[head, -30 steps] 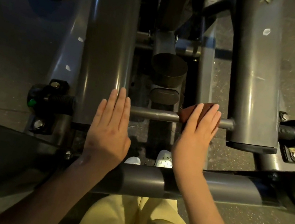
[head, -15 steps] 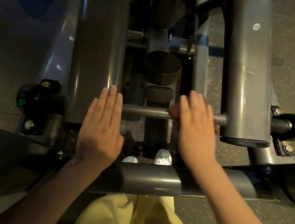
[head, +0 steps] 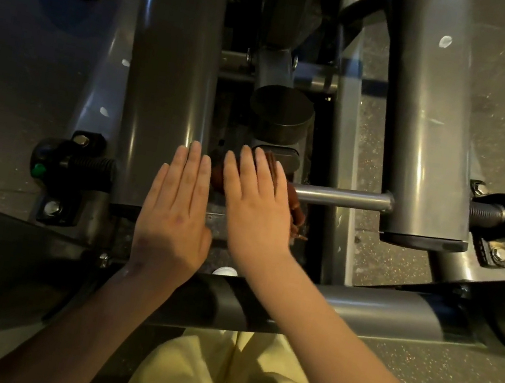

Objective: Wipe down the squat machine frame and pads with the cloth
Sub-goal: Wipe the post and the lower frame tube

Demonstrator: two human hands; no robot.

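Note:
The squat machine fills the view from above: two thick grey upright tubes, the left tube [head: 170, 77] and the right tube [head: 430, 120], joined by a thin steel crossbar [head: 343, 197]. My right hand [head: 255, 205] lies flat with straight fingers over a reddish-brown cloth [head: 296, 213], pressing it onto the left part of the crossbar. Most of the cloth is hidden under the palm. My left hand [head: 177, 205] rests flat, fingers straight, against the lower end of the left tube, right beside my right hand.
A grey horizontal frame tube [head: 391, 310] crosses just below my wrists. A round black cap [head: 279, 114] sits on the centre post beyond my hands. Black threaded knobs with green tips stick out at the left [head: 72, 161] and right [head: 501, 213]. Speckled floor lies around.
My right hand has slid the cloth leftward along the crossbar, from near the right tube to beside my left hand. My left hand stays on the left tube.

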